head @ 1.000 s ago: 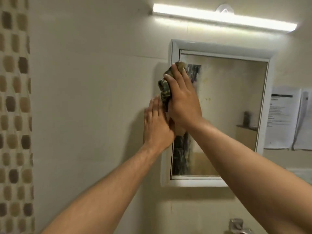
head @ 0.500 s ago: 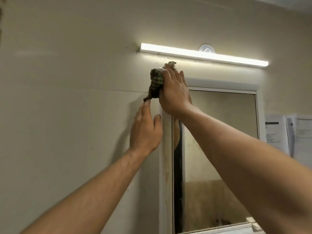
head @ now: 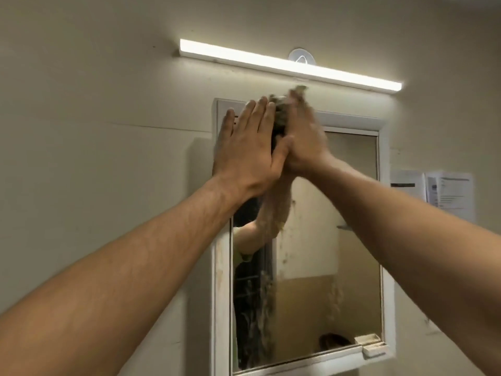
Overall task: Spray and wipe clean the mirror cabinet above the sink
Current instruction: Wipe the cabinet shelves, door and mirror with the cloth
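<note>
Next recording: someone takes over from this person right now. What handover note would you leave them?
Left hand: open, fingers straight, flat at the top-left corner of the white-framed mirror cabinet.
Right hand: motion-blurred, on the wadded dark green cloth at the cabinet's top rail; grip unclear.
Done: wiping is under way at the top; nothing more can be judged.
Left: the mirror glass shows streaks and brownish smears down its left and middle. Wipe those, probably the stained frame too. No spray bottle is in view.
</note>
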### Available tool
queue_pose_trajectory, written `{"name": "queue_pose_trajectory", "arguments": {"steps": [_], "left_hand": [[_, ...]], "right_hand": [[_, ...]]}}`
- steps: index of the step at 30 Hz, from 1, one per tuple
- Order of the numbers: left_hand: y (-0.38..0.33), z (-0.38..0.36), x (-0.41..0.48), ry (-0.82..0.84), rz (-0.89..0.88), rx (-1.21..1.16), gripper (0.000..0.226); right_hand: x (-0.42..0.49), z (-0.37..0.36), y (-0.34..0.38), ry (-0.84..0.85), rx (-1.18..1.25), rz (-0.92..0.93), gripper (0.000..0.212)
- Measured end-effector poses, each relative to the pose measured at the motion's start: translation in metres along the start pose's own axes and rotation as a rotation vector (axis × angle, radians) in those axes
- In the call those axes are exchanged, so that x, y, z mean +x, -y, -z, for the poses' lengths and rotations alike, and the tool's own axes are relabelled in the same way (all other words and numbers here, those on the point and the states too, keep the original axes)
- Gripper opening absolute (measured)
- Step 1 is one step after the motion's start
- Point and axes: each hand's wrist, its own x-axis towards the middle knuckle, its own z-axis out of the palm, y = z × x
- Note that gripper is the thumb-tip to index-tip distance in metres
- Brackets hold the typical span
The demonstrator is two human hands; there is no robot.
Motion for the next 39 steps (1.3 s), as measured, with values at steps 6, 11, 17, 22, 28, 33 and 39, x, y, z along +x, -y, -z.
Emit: {"name": "queue_pose_trajectory", "arguments": {"steps": [6, 11, 17, 22, 28, 33, 39], "left_hand": [[-0.025, -0.009, 0.017, -0.001, -0.069, 0.129, 0.078], [-0.018, -0.014, -0.001, -0.037, -0.119, 0.200, 0.078], [0.005, -0.011, -0.036, -0.149, 0.008, 0.107, 0.074], [0.032, -0.009, -0.060, -0.257, 0.064, -0.051, 0.071], [0.041, -0.003, -0.067, -0.369, -0.004, -0.222, 0.068], [0.034, -0.008, -0.071, -0.267, -0.114, -0.088, 0.067], [0.027, -0.023, -0.083, -0.030, -0.179, 0.006, 0.076]], "right_hand": [[-0.007, 0.009, -0.061, 0.009, 0.121, 0.020, 0.077], [-0.037, 0.049, -0.154, -0.052, 0.163, -0.491, 0.075], [-0.017, 0.044, -0.129, -0.068, 0.112, -0.720, 0.087], [-0.018, 0.029, -0.048, -0.088, 0.085, -0.479, 0.081], [-0.036, -0.036, 0.088, -0.014, -0.031, 0.158, 0.083], [-0.057, -0.039, 0.056, 0.031, -0.143, 0.379, 0.081], [-0.095, -0.006, -0.071, -0.027, -0.141, -0.294, 0.086]]}}
